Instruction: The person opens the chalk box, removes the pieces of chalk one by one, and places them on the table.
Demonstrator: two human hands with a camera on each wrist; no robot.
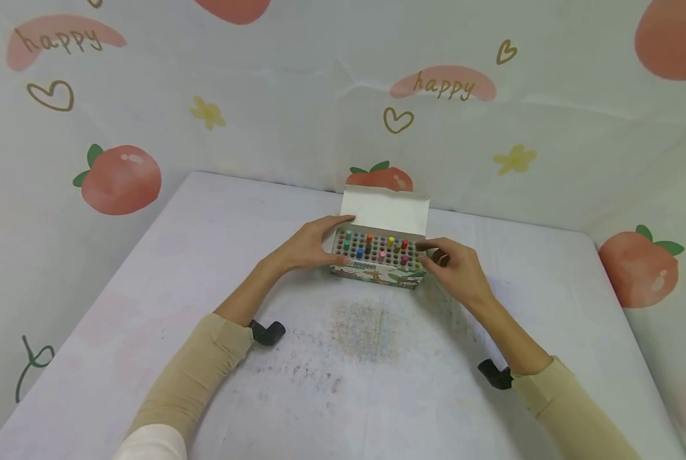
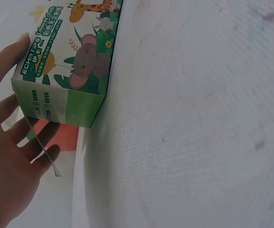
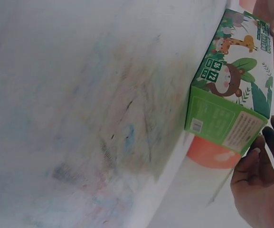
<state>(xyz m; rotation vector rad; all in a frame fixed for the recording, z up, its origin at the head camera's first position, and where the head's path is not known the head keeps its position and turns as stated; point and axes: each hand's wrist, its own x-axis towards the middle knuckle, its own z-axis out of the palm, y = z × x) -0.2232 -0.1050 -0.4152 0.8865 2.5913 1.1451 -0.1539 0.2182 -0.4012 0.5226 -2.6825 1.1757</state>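
Observation:
An open chalk box (image 1: 377, 275) stands toward the back of the table, its white lid flap (image 1: 384, 209) raised behind it. Coloured chalk sticks, among them a yellow one (image 1: 391, 241) and a blue one (image 1: 360, 253), poke up from a holder full of round holes. My left hand (image 1: 312, 244) holds the box's left end, thumb along the front rim and fingers behind. In the left wrist view, the thumb lies against the printed front (image 2: 80, 52). My right hand (image 1: 459, 267) has bent fingers at the right end's top corner; I cannot tell whether they pinch a stick.
The white tabletop (image 1: 296, 396) carries coloured smudges (image 1: 371, 329) in front of the box. Patterned cloth (image 1: 296, 89) hangs behind and at both sides. A black wrist fitting (image 1: 269, 333) shows at the left forearm, another (image 1: 495, 374) at the right.

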